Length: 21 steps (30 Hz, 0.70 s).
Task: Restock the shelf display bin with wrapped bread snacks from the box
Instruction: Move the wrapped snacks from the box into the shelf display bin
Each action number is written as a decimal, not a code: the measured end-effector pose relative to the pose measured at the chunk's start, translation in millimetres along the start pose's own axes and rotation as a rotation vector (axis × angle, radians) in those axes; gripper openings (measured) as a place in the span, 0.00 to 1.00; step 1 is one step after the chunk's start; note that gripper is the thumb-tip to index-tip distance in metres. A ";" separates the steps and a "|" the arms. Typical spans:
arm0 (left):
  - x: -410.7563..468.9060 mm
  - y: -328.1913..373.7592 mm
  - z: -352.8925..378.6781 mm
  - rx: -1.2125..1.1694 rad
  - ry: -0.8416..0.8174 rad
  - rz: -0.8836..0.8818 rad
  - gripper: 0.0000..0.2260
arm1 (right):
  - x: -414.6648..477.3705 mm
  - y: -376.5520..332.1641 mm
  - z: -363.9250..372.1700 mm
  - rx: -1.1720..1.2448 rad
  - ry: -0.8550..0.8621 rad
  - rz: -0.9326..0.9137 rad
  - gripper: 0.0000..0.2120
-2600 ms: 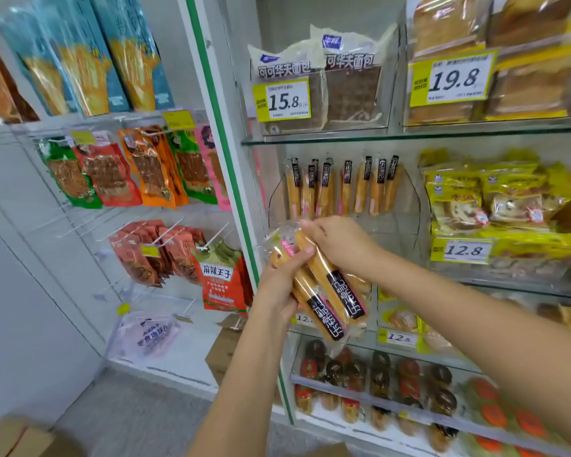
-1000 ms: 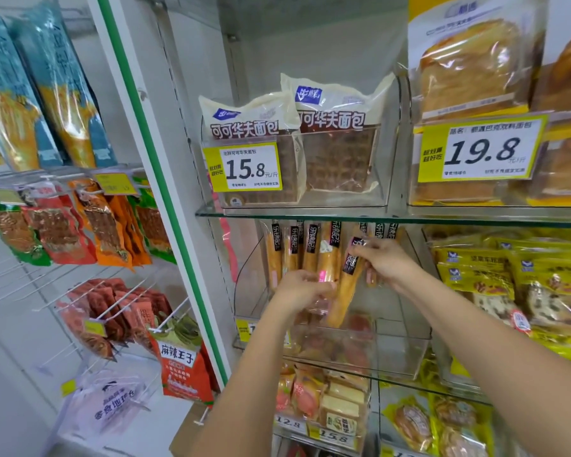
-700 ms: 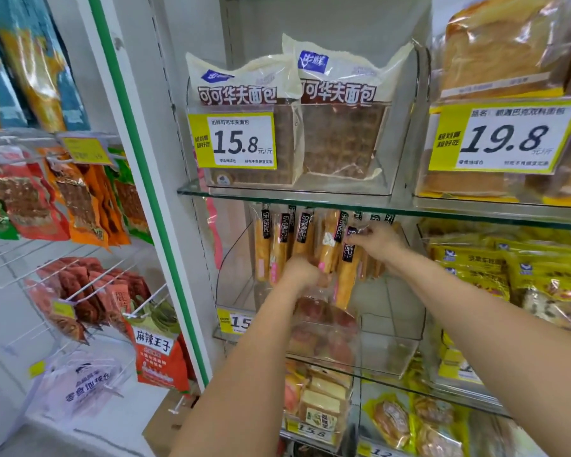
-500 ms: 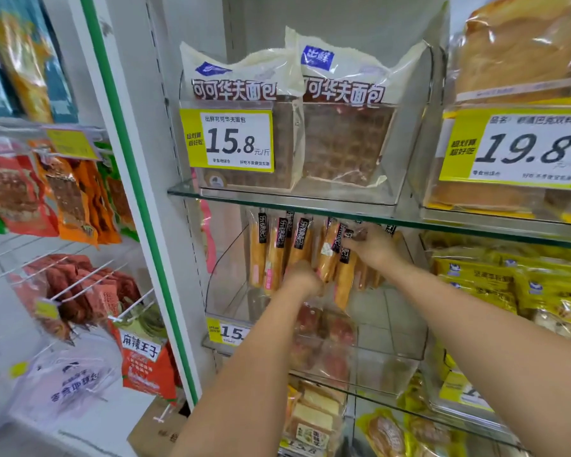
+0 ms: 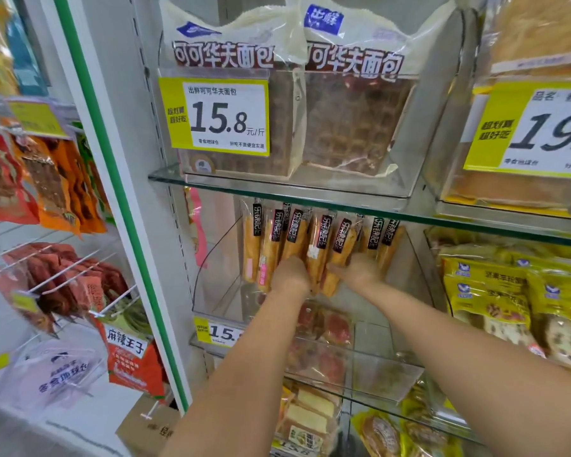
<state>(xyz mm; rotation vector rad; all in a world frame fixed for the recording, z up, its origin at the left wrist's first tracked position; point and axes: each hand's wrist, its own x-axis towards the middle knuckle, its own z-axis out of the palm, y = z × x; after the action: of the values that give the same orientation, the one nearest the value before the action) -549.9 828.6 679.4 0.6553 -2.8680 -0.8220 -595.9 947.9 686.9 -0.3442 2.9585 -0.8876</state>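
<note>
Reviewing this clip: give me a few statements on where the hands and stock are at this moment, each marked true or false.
1. The left hand and the right hand both reach into the clear bin, at the wrapped bread sticks. True.
2. The wrapped bread sticks lie flat in a pile. False: they stand upright in a row at the back of the bin.
3. A yellow price tag reading 15.8 hangs in front of the waffle bread packs. True.
4. The waffle bread packs sit on a shelf below the hands. False: they sit on the glass shelf above the hands.
</note>
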 end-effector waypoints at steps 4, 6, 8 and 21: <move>-0.7 -1.0 -0.4 0.058 0.010 -0.013 0.07 | 3.2 -3.0 -0.2 -0.237 -0.153 0.013 0.21; -1.8 -0.7 0.0 0.082 -0.010 -0.013 0.06 | 8.5 -7.0 -0.8 -0.258 -0.239 0.062 0.19; -1.0 -1.5 1.9 0.101 -0.032 -0.013 0.07 | 14.6 -10.0 -2.0 -0.238 -0.321 0.116 0.15; -12.2 -0.5 -5.4 0.106 -0.072 -0.029 0.10 | 28.7 -9.3 -34.2 -0.228 -0.540 0.186 0.15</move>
<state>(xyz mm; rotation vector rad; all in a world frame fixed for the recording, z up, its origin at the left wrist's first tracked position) -537.6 830.7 684.2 0.6942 -2.9909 -0.7160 -625.3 952.5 721.4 -0.2571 2.5302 -0.3595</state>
